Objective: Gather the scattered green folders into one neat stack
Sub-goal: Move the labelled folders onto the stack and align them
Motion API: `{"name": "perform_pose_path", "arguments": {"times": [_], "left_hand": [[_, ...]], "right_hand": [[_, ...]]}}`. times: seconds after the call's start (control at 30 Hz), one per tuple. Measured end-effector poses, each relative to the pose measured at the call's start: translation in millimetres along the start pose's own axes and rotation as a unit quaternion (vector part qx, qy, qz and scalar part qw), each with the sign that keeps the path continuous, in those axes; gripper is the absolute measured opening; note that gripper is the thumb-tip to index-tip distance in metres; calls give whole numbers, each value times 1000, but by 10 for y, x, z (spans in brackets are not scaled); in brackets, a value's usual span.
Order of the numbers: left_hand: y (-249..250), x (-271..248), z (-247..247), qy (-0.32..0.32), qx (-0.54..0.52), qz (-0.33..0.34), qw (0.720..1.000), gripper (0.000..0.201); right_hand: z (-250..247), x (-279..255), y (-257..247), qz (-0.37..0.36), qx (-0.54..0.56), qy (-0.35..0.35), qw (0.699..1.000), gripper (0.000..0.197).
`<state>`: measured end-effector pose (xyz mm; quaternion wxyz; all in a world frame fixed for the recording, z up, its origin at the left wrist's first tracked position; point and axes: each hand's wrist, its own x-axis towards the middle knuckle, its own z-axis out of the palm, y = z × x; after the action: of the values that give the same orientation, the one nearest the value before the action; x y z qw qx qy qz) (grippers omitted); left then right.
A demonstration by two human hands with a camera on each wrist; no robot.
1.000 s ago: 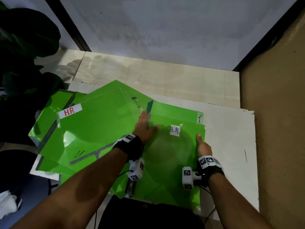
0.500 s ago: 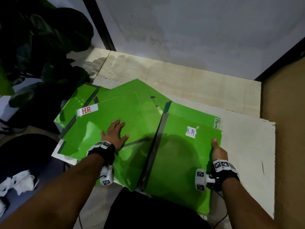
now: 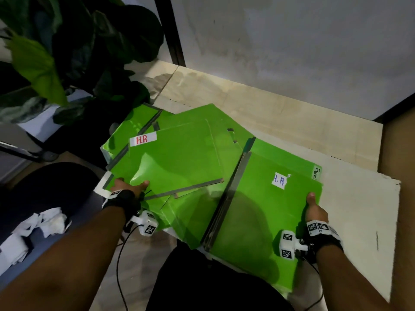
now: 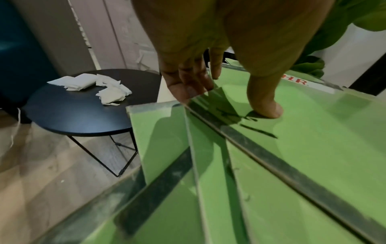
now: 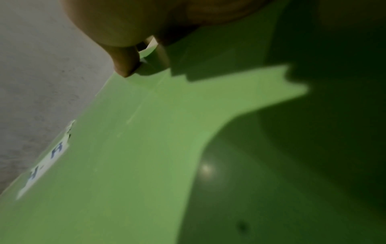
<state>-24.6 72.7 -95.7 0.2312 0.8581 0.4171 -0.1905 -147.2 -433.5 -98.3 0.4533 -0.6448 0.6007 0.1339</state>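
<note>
Pinching the near-left corner of the red-labelled folder (image 3: 179,158), the left hand (image 3: 128,187) has its thumb on top and fingers (image 4: 185,82) beneath. The right hand (image 3: 315,209) grips the blue-labelled folder (image 3: 265,216) at its right edge, thumb on top, on the table (image 3: 359,198).

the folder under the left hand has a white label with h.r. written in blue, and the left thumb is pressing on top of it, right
Not quite. The lettering on the label of the folder under the left hand is red, not blue, as the head view shows; the blue H-R label is on the folder held by the right hand. The left thumb does press on top, as the left wrist view shows.
</note>
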Motion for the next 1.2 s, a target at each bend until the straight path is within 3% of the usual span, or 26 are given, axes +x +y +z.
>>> {"name": "perform_pose_path", "arguments": {"times": [0.1,0.3,0.43,0.57,0.67,0.7,0.77,0.87,0.93,1.03,1.2], "left_hand": [[-60,116,-39,-32,-6,-32,999,113],[134,-3,-338,-13,54,13,998,79],[309,53,-563,-81,-70,84,991,47],[652,30,-854,-63,-86,173,979,41],[995,5,-964,16,-160,213,964,49],[1083,-20,-974,33,-207,195,958,57],[1189,-105,-899,-4,-262,160,952,68],[1182,-302,-555,-73,-137,107,982,45],[1136,-513,-264,-89,-130,83,984,42],[1110,-666,38,-62,-167,51,983,72],[1155,-611,95,-64,-159,30,985,80]], "right_hand": [[-22,-88,-54,2,8,-8,1000,88],[-54,-48,-72,-11,4,-19,1000,84],[-68,-49,-75,-6,8,-23,1000,82],[-64,-71,-77,-9,9,-22,1000,79],[-54,-61,-67,-8,13,-18,1000,82],[-53,-57,-67,-8,14,-17,1000,83],[-53,-47,-74,-13,9,-18,1000,83],[-59,-33,-79,-14,4,-20,1000,82],[-60,-29,-72,-10,0,-21,1000,82],[-61,-18,-65,-5,-1,-24,1000,81],[-62,1,-48,-3,5,-14,1000,81]]}}
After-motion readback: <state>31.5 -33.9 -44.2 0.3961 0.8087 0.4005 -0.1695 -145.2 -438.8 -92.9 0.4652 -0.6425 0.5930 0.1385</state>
